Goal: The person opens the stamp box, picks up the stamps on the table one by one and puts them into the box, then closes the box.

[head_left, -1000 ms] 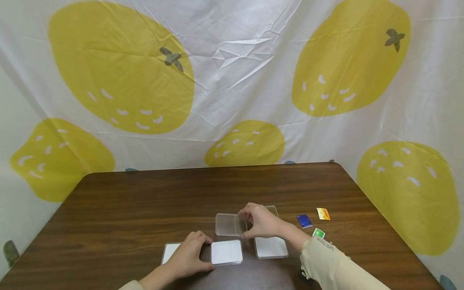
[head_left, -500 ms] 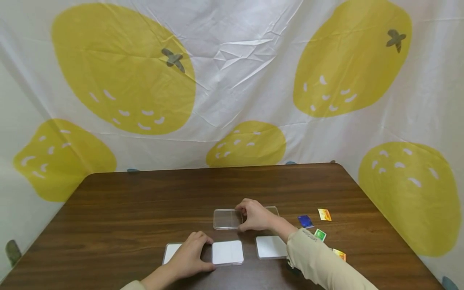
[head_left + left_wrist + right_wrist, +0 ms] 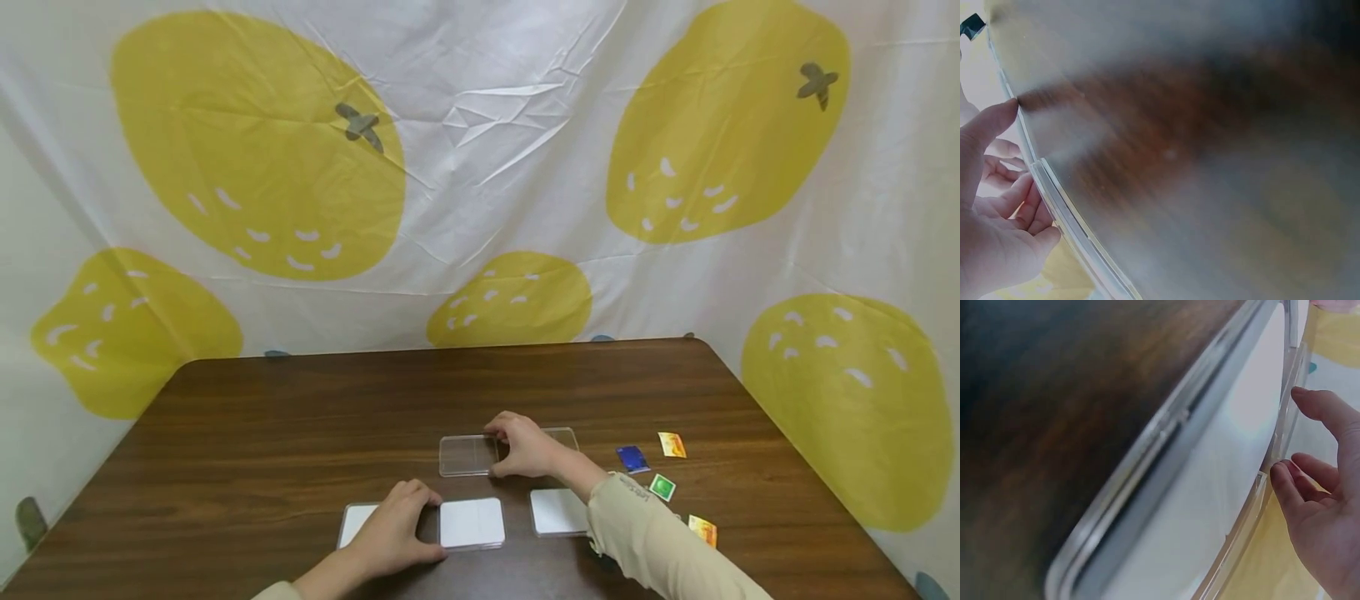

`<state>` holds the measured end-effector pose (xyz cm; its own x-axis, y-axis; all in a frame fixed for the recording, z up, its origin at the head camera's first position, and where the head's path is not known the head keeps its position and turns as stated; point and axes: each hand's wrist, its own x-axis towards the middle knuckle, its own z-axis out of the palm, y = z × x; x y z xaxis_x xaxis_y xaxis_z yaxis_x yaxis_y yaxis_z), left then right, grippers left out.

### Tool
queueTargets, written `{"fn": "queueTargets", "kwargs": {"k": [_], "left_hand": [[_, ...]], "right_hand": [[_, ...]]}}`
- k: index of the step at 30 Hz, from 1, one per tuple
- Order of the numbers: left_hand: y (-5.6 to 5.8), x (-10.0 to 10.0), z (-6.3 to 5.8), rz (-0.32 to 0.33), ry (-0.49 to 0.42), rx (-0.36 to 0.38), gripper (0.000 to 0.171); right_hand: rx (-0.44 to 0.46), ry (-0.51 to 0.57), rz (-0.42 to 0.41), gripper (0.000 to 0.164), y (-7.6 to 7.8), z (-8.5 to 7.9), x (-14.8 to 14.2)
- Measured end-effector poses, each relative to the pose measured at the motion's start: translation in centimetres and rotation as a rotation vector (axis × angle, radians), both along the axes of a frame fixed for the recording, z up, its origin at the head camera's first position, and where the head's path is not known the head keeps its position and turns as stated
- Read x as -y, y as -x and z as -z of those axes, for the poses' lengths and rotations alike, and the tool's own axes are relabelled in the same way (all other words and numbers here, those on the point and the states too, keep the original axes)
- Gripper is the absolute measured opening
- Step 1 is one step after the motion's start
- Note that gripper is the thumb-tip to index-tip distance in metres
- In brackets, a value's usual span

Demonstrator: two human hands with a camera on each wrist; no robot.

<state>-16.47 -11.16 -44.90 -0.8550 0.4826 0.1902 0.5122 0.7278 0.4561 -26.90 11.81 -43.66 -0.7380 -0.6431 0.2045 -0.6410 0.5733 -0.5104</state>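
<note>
In the head view, my left hand holds the left side of a clear plastic case with a white insert, thumb at the near corner and fingertips at the far one. Beyond that case, a clear lid appears flat on the table. My right hand grips this lid at its right end between thumb and fingers; the right wrist view shows the thumb against its edge. Another white-filled case lies partly under my left hand's outline. A third case is partly covered by the right sleeve.
Another clear lid lies behind my right hand, mostly hidden. To the right are a blue card, an orange card, a green card and a yellow-orange card. A lemon-print cloth hangs behind the brown table.
My right hand has moved the clear lid away from the middle case and lowered it, then slid it slightly left. The left hand and its case have stayed in place.
</note>
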Motion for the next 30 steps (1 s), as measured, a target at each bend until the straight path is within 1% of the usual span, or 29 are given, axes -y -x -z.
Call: {"fn": "queueTargets", "kwargs": {"k": [6,12,18,21,26,30], "left_hand": [[0.0,-0.1,0.0,-0.001,0.002,0.001,0.051],[0.0,-0.1,-0.1,0.0,-0.002,-0.004,0.051],[0.0,0.2,-0.3,-0.006,-0.017,0.019,0.061],[0.2,0.8,-0.7,-0.025,-0.041,0.009,0.063],[0.2,2.2,-1.5,-0.039,-0.088,-0.008,0.065],[0.1,3.6,-1.8,-0.051,-0.128,0.01,0.064]], "right_hand": [[0.031,0.019,-0.009,0.051,-0.4,-0.4,-0.6],[0.023,0.025,-0.014,0.051,-0.9,-0.9,-0.8],[0.065,0.049,-0.001,0.052,-1.6,-1.2,-0.8],[0.073,0.058,0.001,0.053,-1.8,-1.2,-0.7],[0.117,0.072,0.012,0.055,-2.2,-1.3,-0.6],[0.132,0.094,0.002,0.056,-2.5,-1.4,-0.4]]}}
